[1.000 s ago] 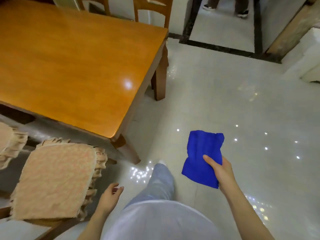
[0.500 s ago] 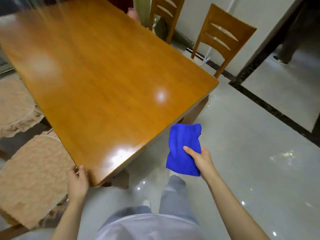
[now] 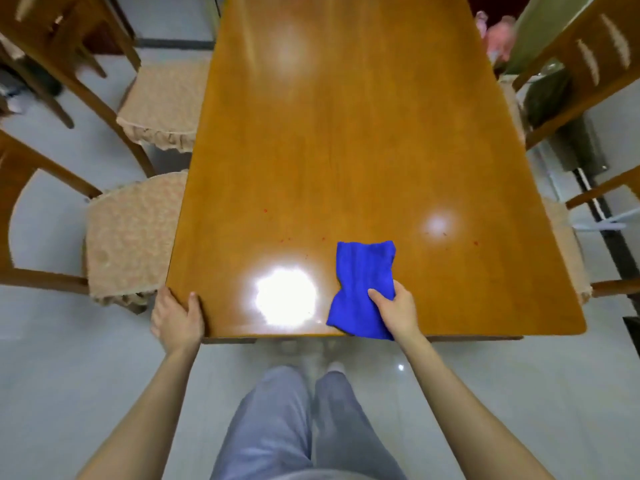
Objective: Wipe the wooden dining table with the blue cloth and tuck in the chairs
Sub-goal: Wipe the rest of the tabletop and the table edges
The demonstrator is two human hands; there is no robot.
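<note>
The glossy wooden dining table (image 3: pixel 363 140) stretches away from me, its near short edge just in front of my legs. My right hand (image 3: pixel 398 311) holds the blue cloth (image 3: pixel 363 282) by its near end, thumb on top, and the cloth lies over the table near the front edge. My left hand (image 3: pixel 176 318) grips the table's near left corner, thumb on the top. A few small red specks dot the tabletop beyond the cloth. Two cushioned wooden chairs stand on the left, the near chair (image 3: pixel 128 237) and the far chair (image 3: pixel 162 98), seats partly out from the table.
On the right side two more wooden chairs show, one backrest (image 3: pixel 595 60) at the top right and one seat cushion edge (image 3: pixel 571 251) under the table's right side. Pale tiled floor (image 3: pixel 86 375) surrounds me. Bright lamp glare sits on the tabletop left of the cloth.
I have turned and come to face the table's short end. The cloth went from hanging beside the table to lying on its top. My left hand stays at the corner.
</note>
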